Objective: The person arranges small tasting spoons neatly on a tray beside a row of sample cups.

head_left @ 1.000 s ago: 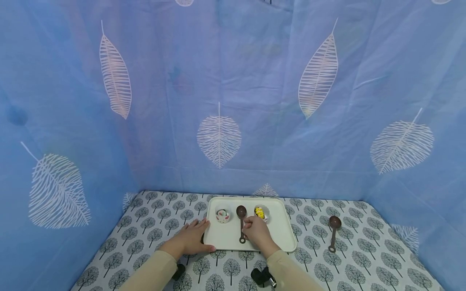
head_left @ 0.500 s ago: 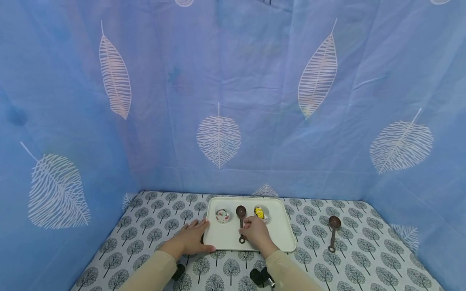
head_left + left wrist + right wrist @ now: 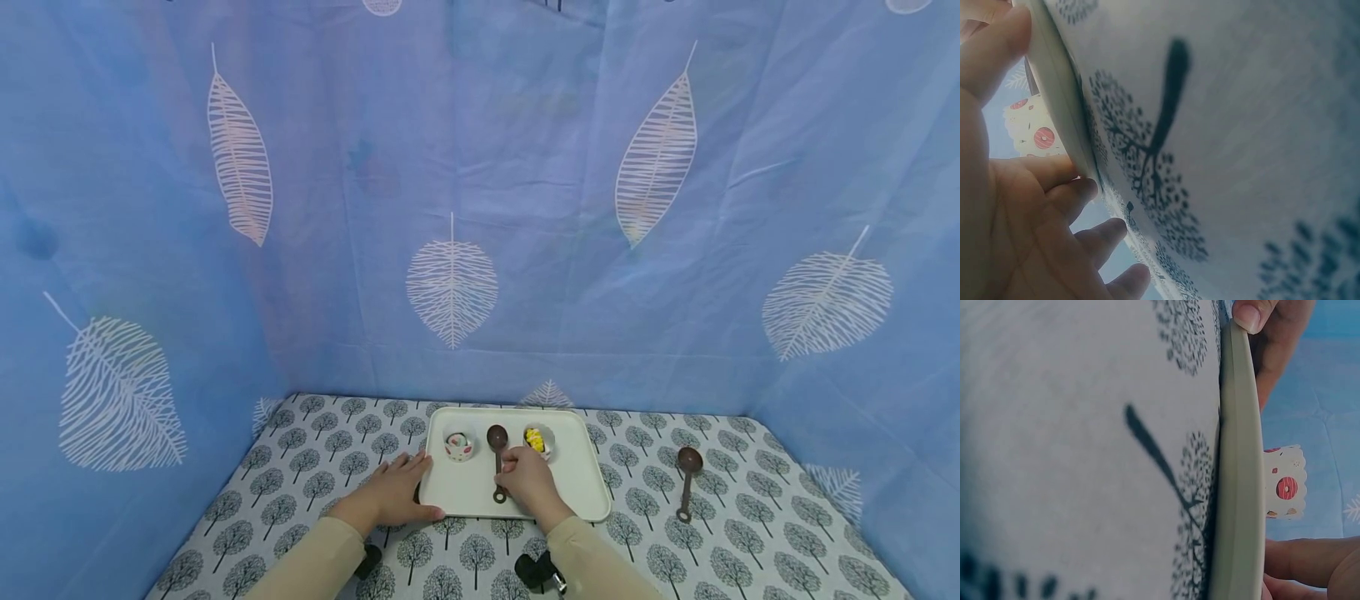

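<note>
In the head view, a white rectangular tray (image 3: 588, 479) lies on the tree-print cloth. A brown scoop (image 3: 497, 437) lies down the tray's middle, bowl away and ringed handle end toward me. My right hand (image 3: 531, 483) reaches over the tray's front edge and pinches the scoop's handle. To its left stands a paper baking cup (image 3: 460, 451) with a red donut print, also seen as a paper cup (image 3: 1038, 134) in the left wrist view. Another paper cup (image 3: 550, 442) holds yellow and white bits. My left hand (image 3: 393, 493) spreads along the tray's left front corner, fingers extended.
A second brown scoop (image 3: 689, 460) lies on the tree-print cloth (image 3: 731, 525) right of the tray. Black wrist mounts (image 3: 534, 572) show beneath the forearms. A blue leaf-patterned curtain (image 3: 525, 292) rises behind and at both sides of the table.
My right fingertips have shifted slightly left onto the scoop's handle and drawn together. My left hand, the tray and both cups stay where they were.
</note>
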### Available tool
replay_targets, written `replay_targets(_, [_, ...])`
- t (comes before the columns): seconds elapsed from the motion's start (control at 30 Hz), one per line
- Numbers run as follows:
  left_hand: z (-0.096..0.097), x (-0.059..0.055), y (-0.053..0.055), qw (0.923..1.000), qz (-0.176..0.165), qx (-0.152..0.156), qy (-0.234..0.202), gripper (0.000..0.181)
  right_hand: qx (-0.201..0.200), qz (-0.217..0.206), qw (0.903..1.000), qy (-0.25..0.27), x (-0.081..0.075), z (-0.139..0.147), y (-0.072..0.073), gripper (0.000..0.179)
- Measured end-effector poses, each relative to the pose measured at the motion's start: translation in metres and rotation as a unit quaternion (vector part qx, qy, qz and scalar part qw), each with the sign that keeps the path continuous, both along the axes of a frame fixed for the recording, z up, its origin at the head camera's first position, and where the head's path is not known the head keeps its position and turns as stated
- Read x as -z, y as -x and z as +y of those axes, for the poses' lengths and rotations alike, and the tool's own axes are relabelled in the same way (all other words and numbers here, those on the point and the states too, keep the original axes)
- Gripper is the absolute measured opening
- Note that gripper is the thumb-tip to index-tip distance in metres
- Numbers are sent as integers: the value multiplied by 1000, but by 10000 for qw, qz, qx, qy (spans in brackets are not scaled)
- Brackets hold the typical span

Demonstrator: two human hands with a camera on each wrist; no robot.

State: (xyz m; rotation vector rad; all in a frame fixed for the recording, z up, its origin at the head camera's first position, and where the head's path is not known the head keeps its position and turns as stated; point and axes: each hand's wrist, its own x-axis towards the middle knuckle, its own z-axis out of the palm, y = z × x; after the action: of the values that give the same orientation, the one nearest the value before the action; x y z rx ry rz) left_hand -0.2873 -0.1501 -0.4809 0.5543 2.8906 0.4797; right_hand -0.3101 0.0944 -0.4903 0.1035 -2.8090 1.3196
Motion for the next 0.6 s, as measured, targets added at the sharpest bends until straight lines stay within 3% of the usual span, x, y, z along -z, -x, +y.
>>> replay_targets(0.6, [2, -4, -2, 10000, -80, -9, -36, 97, -166, -46, 9997, 156, -5, 7, -3, 38])
